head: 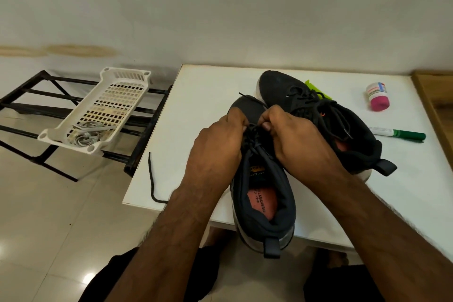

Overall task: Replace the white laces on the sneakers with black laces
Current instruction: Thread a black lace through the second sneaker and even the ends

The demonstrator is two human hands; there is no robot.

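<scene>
Two dark sneakers stand on the white table (pixel 196 91). The near sneaker (pixel 263 206) overhangs the table's front edge, heel toward me. My left hand (pixel 215 144) and my right hand (pixel 291 135) meet over its eyelets, each pinching the black lace (pixel 151 179), whose loose end trails over the table's left edge. The far sneaker (pixel 318 115) lies behind my right hand with a black lace threaded loosely. The white laces (pixel 85 133) lie bundled in a white plastic basket (pixel 107 105).
The basket rests on a black metal rack (pixel 31 95) left of the table. A pink-capped bottle (pixel 377 97) and a green marker (pixel 402 133) lie at the table's right. A green-yellow scrap (pixel 312 87) shows behind the far sneaker. A wooden surface (pixel 438 105) borders the right edge.
</scene>
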